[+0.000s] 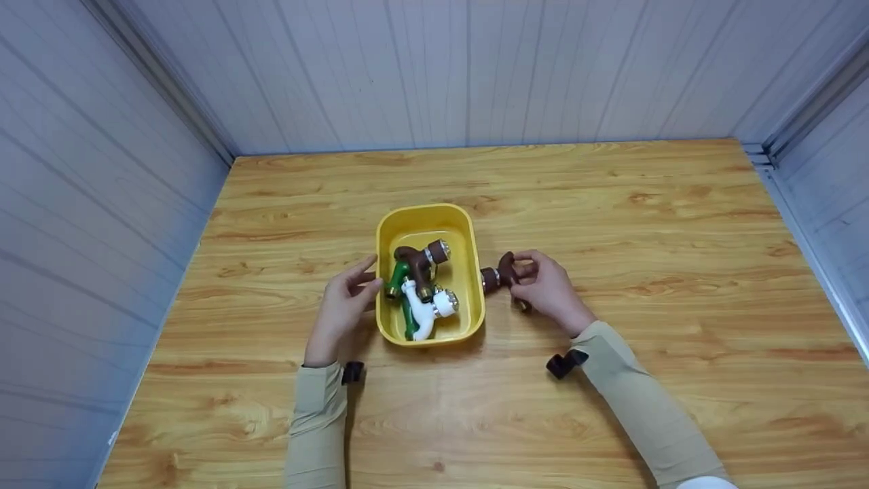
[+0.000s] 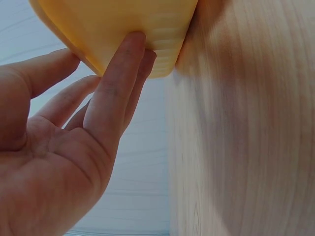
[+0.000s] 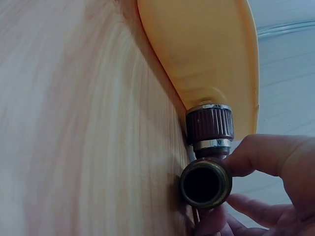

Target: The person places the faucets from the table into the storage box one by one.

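Observation:
A yellow plastic bin (image 1: 464, 326) stands on the table with several taps inside: a brown tap (image 1: 419, 267), a white tap (image 1: 422, 311) and green tap parts (image 1: 400, 277) partly under them. Whether the green belongs to one tap or two, I cannot tell. At the bin's left side, my left hand (image 1: 343, 305) touches the outer wall with nearly straight fingers (image 2: 115, 83). My right hand (image 1: 548, 288) pinches another brown tap (image 3: 209, 125) between thumb and fingers, low beside the bin's right wall. The knob end of this tap points at the wall, its brass-rimmed opening toward the right wrist camera.
The wood-patterned table (image 1: 631, 224) extends around the bin on all sides. Pale panelled walls (image 1: 434, 75) stand behind it and at both sides. Black wrist mounts (image 1: 565, 365) hang from the sleeves, close above the tabletop.

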The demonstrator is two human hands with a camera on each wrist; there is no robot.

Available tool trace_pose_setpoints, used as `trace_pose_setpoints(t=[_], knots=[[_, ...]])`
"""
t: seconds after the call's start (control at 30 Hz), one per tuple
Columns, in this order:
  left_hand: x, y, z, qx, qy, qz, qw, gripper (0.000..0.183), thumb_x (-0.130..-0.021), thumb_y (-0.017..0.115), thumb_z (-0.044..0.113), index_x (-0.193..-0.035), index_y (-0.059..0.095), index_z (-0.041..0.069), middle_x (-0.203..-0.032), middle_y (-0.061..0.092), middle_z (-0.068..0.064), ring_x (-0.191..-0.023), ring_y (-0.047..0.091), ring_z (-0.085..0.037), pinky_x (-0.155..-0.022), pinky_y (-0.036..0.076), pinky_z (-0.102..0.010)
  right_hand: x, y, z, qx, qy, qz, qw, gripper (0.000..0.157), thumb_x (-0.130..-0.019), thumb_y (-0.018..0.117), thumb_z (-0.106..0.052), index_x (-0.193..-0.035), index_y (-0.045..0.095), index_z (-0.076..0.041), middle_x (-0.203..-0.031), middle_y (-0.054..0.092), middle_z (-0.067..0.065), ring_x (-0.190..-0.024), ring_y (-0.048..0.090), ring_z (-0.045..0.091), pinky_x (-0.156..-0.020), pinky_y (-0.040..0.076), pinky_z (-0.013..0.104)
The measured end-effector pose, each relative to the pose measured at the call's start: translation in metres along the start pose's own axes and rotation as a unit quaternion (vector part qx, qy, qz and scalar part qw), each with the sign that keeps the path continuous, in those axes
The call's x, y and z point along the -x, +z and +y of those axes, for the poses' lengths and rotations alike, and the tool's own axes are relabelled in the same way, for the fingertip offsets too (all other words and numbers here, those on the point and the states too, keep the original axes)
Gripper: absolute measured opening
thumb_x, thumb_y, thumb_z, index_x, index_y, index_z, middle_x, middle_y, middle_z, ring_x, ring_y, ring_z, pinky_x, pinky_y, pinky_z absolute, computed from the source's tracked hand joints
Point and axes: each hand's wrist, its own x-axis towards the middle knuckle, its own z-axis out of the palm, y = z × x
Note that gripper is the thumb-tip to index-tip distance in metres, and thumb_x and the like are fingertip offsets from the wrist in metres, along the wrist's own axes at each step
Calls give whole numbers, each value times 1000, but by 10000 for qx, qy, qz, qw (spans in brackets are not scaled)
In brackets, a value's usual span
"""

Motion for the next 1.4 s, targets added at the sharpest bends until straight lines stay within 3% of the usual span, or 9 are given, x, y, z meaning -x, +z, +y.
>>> trace_pose_setpoints(t=[0.37, 0.57, 1.07, 1.2, 1.4], knots=[[0, 1, 1, 69, -64, 71, 9999, 48, -94, 60, 7, -141, 47, 6, -122, 58, -26, -101, 62, -32, -77, 57, -33, 0, 2, 0, 306, -41, 74, 9995, 50, -73, 67, 2, -121, 52, 0, -92, 63, 11, -82, 58, 21, -65, 48, 25], [0, 0, 3, 9, -107, 66, 9999, 48, -95, 60, 9, -141, 48, 8, -123, 57, -24, -102, 62, -30, -79, 56, -33, 0, 3, 1, 286, -55, 98, 9995, 40, -74, 67, 0, -113, 57, 2, -95, 63, 12, -85, 59, 21, -71, 49, 26], [0, -1, 2, -130, -122, -45, 9998, 48, -95, 60, 11, -142, 47, 9, -124, 57, -24, -104, 61, -30, -79, 56, -34, -2, -1, 1, 623, -2, -95, 9980, 38, -76, 69, -5, -113, 63, 2, -94, 63, 11, -86, 57, 21, -74, 47, 28], [0, 0, 3, -83, -166, -6, 9998, 48, -95, 60, 13, -142, 47, 10, -124, 58, -22, -104, 61, -29, -81, 56, -33, -2, -4, -1, 538, 127, -293, 9980, 38, -79, 68, -7, -115, 63, 2, -92, 63, 10, -78, 57, 17, -64, 49, 24], [1, 0, 3, -1, -172, -9, 9999, 49, -95, 60, 11, -142, 47, 9, -124, 57, -23, -104, 61, -30, -82, 55, -34, 0, -8, -2, -192, 287, -774, 9964, 31, -83, 67, -3, -112, 61, 5, -81, 62, 9, -56, 57, 13, -47, 48, 23]])
